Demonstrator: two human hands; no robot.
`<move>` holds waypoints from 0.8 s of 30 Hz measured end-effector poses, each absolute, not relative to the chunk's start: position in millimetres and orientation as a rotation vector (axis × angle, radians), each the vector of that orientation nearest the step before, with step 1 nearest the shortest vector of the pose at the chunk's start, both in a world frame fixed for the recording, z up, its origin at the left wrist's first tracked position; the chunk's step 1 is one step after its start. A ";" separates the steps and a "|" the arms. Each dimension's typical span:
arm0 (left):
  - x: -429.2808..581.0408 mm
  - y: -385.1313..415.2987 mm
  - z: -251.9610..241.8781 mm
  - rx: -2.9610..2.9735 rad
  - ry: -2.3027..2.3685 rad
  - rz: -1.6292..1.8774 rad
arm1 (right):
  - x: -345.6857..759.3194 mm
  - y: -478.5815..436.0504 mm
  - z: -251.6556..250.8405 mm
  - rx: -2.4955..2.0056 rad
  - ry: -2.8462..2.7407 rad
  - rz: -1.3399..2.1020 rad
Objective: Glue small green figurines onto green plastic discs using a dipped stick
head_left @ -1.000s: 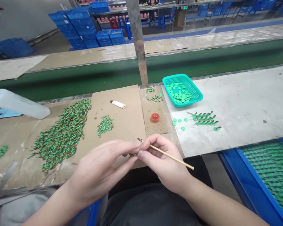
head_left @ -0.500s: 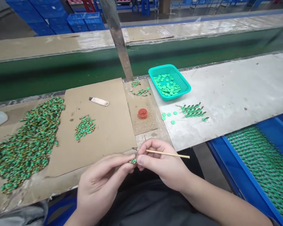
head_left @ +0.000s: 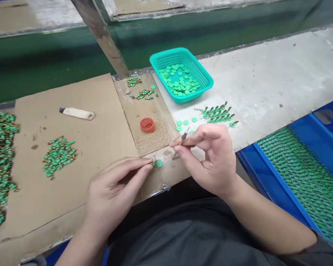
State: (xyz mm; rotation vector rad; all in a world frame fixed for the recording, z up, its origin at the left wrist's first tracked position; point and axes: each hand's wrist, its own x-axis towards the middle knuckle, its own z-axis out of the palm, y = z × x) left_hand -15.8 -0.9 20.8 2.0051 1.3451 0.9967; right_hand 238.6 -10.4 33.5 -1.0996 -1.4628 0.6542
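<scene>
My left hand (head_left: 115, 184) pinches a tiny green and brown figure (head_left: 153, 163) between thumb and fingertips, and a round green disc (head_left: 159, 163) sits at its outer end. The fingers partly cover the figure. To the right, my right hand (head_left: 211, 159) grips a thin wooden stick with a dark pointed tip (head_left: 184, 135), the tip up and the shaft slanting down. Just beyond the hands stands a red bottle cap (head_left: 147, 125) on brown board. Several loose green discs (head_left: 186, 122) lie behind my right hand, beside rows of green disc-based figures (head_left: 218, 113).
A teal basket (head_left: 183, 99) holding green discs stands at the back. On the left are a cardboard sheet (head_left: 100, 133), a tube (head_left: 79, 113), a small heap of green pieces (head_left: 59, 155) and a larger heap (head_left: 0, 166). A blue crate (head_left: 280, 192) full of figures is at right.
My hands have come apart, the right moving up and right. The stick has turned so its tip points up. A green disc now shows at the figure. The view has shifted down and right.
</scene>
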 end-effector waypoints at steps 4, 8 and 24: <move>-15.2 3.5 15.6 2.084 1.308 0.919 | 245.2 -5.8 23.5 -1.094 -1.822 0.694; -14.5 1.2 13.9 2.125 1.308 0.890 | 252.5 -4.7 9.8 -1.164 -1.891 0.769; -11.3 1.1 14.6 2.263 1.314 0.859 | 252.8 -5.5 5.1 -1.168 -1.850 0.783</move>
